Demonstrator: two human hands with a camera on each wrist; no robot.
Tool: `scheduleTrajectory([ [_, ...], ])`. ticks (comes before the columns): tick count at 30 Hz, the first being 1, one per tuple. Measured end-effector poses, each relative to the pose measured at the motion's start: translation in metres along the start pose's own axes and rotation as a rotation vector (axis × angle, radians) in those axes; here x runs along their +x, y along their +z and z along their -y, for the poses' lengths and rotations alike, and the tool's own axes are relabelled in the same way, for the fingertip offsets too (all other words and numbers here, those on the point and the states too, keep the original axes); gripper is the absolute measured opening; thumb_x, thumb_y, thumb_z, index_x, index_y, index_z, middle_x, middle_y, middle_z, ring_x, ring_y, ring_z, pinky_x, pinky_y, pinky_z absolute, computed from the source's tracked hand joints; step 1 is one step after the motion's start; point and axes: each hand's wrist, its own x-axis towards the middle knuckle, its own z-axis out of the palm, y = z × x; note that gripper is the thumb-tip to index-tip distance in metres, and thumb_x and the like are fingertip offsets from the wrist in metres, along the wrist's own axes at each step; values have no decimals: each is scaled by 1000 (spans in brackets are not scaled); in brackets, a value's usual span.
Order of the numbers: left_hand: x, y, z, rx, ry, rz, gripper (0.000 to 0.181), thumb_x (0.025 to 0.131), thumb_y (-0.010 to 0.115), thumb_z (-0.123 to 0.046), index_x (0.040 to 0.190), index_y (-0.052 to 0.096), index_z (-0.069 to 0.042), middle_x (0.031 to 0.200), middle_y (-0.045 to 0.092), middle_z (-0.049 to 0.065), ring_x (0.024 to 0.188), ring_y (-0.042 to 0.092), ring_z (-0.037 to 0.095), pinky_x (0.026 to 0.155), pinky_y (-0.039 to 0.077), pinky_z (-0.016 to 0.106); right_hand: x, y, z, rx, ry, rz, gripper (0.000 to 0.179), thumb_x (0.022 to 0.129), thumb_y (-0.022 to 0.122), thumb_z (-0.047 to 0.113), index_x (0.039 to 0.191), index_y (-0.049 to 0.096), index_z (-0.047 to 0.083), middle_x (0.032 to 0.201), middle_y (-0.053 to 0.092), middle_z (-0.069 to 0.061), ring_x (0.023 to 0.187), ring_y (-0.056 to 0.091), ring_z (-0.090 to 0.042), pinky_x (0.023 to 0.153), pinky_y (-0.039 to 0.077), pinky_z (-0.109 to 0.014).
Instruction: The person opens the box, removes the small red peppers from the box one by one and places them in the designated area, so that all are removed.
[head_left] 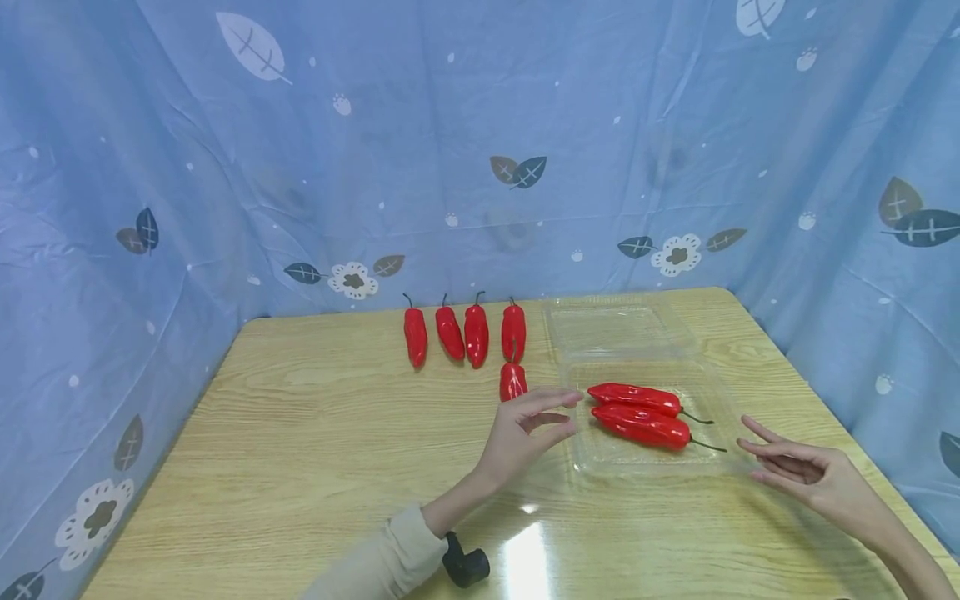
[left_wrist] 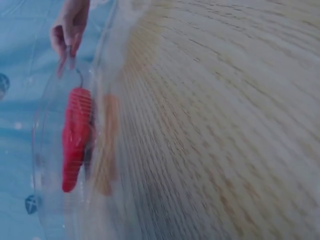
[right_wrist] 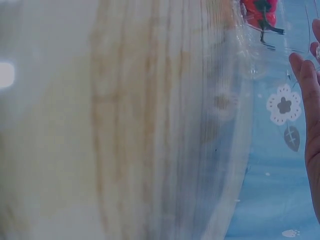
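Two glossy red chili peppers (head_left: 642, 426) with green stems lie side by side in the front half of a clear plastic clamshell box (head_left: 637, 463), stems pointing right. The box's lid (head_left: 600, 329) is folded back flat behind it. My left hand (head_left: 517, 433) is at the box's left edge, thumb and fingers held apart. On the other side my right hand (head_left: 813, 479) has its fingers stretched toward the right rim. In the left wrist view a pepper (left_wrist: 76, 140) shows inside the clear wall. The right wrist view shows the right fingers (right_wrist: 307, 75) beside the plastic.
Several more red peppers (head_left: 476, 335) lie left of the lid, most in a row near the table's back edge, one (head_left: 513, 382) in front of them. A black curved object (head_left: 467, 567) lies by my left sleeve. Blue patterned cloth (head_left: 450, 125) surrounds the wooden table (head_left: 315, 450).
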Motion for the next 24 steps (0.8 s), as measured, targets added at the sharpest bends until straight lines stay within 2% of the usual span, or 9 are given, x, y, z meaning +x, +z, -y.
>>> scheduleTrajectory([
  [4,5,10,-2,-6,5,82,35,78,67,17,112,60,18,114,60,31,107,59,37,81,55,44,0,0,0,1,7,-6,35,83,60,-18,118,55,-20,145,46,7,121,50,0,84,49,-16],
  [8,9,20,18,-11,-26,144,37,79,69,14,115,61,14,114,63,25,104,61,34,81,55,44,-1,0,0,0,16,-15,35,83,60,-18,117,56,-19,144,46,8,121,50,0,83,50,-16],
  [12,16,31,37,-2,-61,215,38,80,72,8,117,63,10,115,66,18,103,65,24,84,54,40,-2,-1,0,5,8,-10,35,83,60,-19,117,55,-20,144,47,8,121,49,0,83,50,-16],
  [17,27,43,47,84,-73,273,38,80,74,3,117,66,5,117,67,12,109,61,6,84,54,31,0,-1,-1,57,-6,19,35,83,59,-20,117,53,-22,144,47,8,123,48,-1,84,50,-18],
  [20,34,47,50,148,-96,298,39,80,75,0,118,67,1,117,68,7,109,59,1,84,54,25,1,-1,-1,99,-12,34,35,83,58,-20,117,52,-23,144,46,7,124,48,-2,85,50,-19],
  [24,44,53,55,219,-115,361,41,81,76,-8,122,67,-7,118,68,-3,110,55,-5,88,49,18,1,-2,-3,168,-27,49,35,82,58,-22,117,50,-26,144,46,6,124,49,-5,86,49,-21],
])
